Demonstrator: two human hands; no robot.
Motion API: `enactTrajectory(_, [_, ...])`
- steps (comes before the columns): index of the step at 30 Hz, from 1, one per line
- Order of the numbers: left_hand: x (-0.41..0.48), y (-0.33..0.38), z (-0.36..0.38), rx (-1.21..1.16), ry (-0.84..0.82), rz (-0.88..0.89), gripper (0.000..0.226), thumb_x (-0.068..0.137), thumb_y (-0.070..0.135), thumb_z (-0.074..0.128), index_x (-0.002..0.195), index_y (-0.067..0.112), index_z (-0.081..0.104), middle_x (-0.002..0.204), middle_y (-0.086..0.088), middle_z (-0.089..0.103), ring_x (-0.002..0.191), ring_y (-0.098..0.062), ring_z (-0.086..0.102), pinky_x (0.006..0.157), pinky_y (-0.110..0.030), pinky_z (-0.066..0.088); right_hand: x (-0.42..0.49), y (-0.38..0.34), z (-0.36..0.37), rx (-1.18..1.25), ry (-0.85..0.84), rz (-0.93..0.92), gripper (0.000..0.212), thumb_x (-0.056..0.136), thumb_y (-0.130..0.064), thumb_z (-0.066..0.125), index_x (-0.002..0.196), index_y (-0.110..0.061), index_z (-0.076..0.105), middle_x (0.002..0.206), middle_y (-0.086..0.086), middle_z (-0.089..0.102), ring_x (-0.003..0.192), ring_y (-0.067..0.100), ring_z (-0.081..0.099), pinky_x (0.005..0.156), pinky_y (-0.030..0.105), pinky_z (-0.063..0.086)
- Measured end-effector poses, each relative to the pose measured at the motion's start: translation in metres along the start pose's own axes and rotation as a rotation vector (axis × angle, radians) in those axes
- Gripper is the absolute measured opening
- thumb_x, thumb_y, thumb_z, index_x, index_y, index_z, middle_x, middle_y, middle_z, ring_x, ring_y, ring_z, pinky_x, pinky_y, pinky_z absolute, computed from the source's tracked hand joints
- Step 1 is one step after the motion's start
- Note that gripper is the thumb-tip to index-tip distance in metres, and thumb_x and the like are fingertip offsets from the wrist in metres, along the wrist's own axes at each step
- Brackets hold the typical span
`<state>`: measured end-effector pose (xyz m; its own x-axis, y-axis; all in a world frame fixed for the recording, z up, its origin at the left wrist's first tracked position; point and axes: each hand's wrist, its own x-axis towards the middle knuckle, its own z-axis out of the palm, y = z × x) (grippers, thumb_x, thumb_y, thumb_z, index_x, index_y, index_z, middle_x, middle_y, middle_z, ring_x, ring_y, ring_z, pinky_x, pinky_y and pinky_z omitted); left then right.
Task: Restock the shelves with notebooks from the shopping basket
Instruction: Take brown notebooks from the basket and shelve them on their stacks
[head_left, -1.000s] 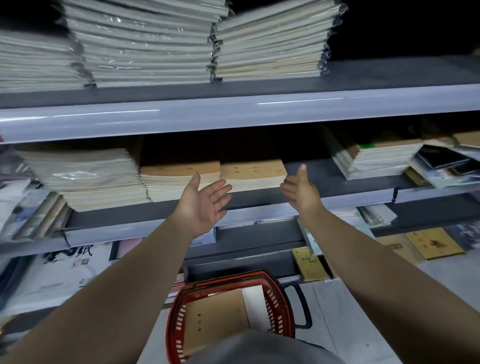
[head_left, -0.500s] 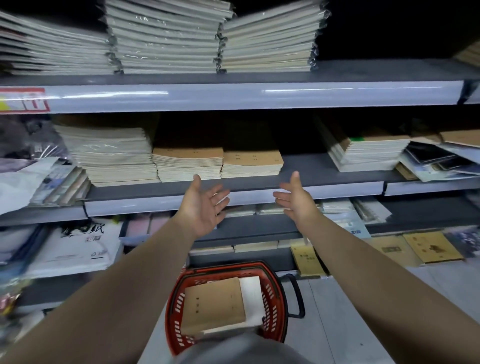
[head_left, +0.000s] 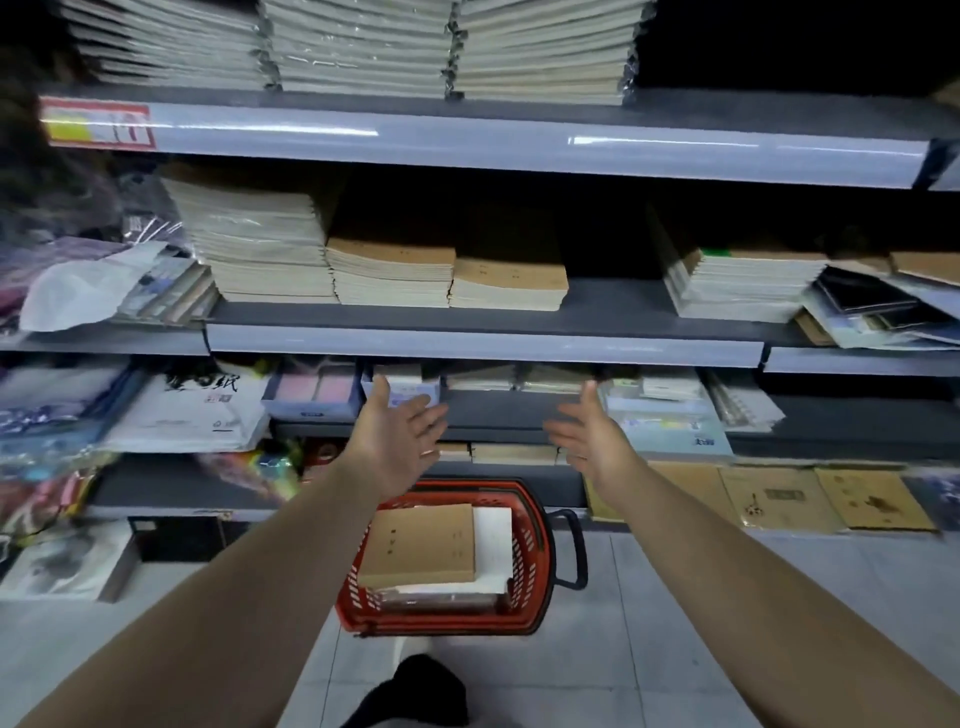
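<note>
On the floor in front of the shelving, between the two outstretched forearms, stands the red shopping basket (head_left: 531, 564), its black handle (head_left: 574, 551) hanging off the right side. Inside lies a stack of brown-covered notebooks (head_left: 421, 543), pushed toward the left wall, on top of a white book or sheet (head_left: 493, 540) that sticks out to the right. More items lie under them at the near end, too dark to make out.

The stack lies flat, cover up, with its edges roughly parallel to the basket walls and its thick page edge toward the person. The view foreshortens it, so I cannot tell whether its long axis runs toward the shelves or across them.

The left hand (head_left: 400, 441) and right hand (head_left: 592, 441) hang in the air above the far rim of the basket, well apart. The palms are turned toward each other, the fingers spread and straight, and neither hand holds anything.

On the middle shelf (head_left: 483, 347), two low stacks of brown notebooks (head_left: 511, 283) sit side by side, touching, next to a taller pale stack (head_left: 260, 249). The top shelf carries plastic-wrapped bundles (head_left: 363, 47).
</note>
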<state>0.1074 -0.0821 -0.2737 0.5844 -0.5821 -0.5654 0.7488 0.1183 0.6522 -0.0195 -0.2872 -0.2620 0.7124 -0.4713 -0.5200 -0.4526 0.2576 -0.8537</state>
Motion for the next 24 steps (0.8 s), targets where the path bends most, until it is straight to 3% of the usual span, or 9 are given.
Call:
enactTrajectory(5, [-0.009, -0.029, -0.03, -0.029, 0.088, -0.037, 0.089, 0.089, 0.077, 0.019, 0.152, 0.015, 0.027, 0.151, -0.007, 0.041, 0.143, -0.025, 0.03, 0.118, -0.048, 0.013, 0.002, 0.029, 0.011, -0.048, -0.033, 0.042, 0.076, 0.094, -0.066, 0.015, 0.142, -0.014, 0.043, 0.135, 0.01, 0.057, 0.119, 0.021, 0.054, 0.11, 0.041, 0.031])
enactTrajectory(9, [-0.002, -0.046, -0.048, -0.037, 0.132, -0.091, 0.091, 0.088, 0.078, 0.015, 0.153, 0.015, 0.027, 0.152, -0.007, 0.04, 0.143, -0.024, 0.031, 0.118, -0.048, 0.011, 0.008, 0.059, 0.022, -0.055, -0.04, 0.107, 0.078, 0.092, -0.069, 0.018, 0.141, -0.014, 0.045, 0.133, 0.012, 0.058, 0.112, 0.02, 0.055, 0.092, 0.029, 0.041])
enactTrajectory(14, [0.018, -0.056, -0.064, -0.006, 0.166, -0.142, 0.091, 0.088, 0.078, 0.014, 0.151, 0.013, 0.029, 0.152, -0.007, 0.04, 0.142, -0.023, 0.033, 0.118, -0.049, 0.011, 0.023, 0.087, 0.039, -0.095, -0.006, 0.189, 0.078, 0.092, -0.07, 0.018, 0.136, -0.014, 0.049, 0.129, 0.012, 0.061, 0.121, 0.025, 0.056, 0.112, 0.044, 0.031])
enactTrajectory(21, [0.06, -0.07, -0.088, 0.031, 0.192, -0.217, 0.089, 0.089, 0.077, 0.016, 0.152, 0.015, 0.026, 0.154, -0.007, 0.037, 0.143, -0.024, 0.032, 0.117, -0.05, 0.012, 0.053, 0.125, 0.068, -0.128, 0.058, 0.281, 0.079, 0.092, -0.072, 0.015, 0.133, -0.016, 0.053, 0.121, 0.007, 0.067, 0.115, 0.022, 0.059, 0.115, 0.053, 0.024])
enactTrajectory(24, [0.074, -0.088, -0.105, 0.06, 0.21, -0.262, 0.086, 0.09, 0.076, 0.018, 0.153, 0.017, 0.024, 0.157, -0.005, 0.03, 0.145, -0.025, 0.028, 0.117, -0.051, 0.012, 0.066, 0.156, 0.075, -0.138, 0.04, 0.314, 0.077, 0.093, -0.07, 0.016, 0.132, -0.016, 0.054, 0.122, 0.008, 0.065, 0.113, 0.022, 0.058, 0.114, 0.052, 0.028])
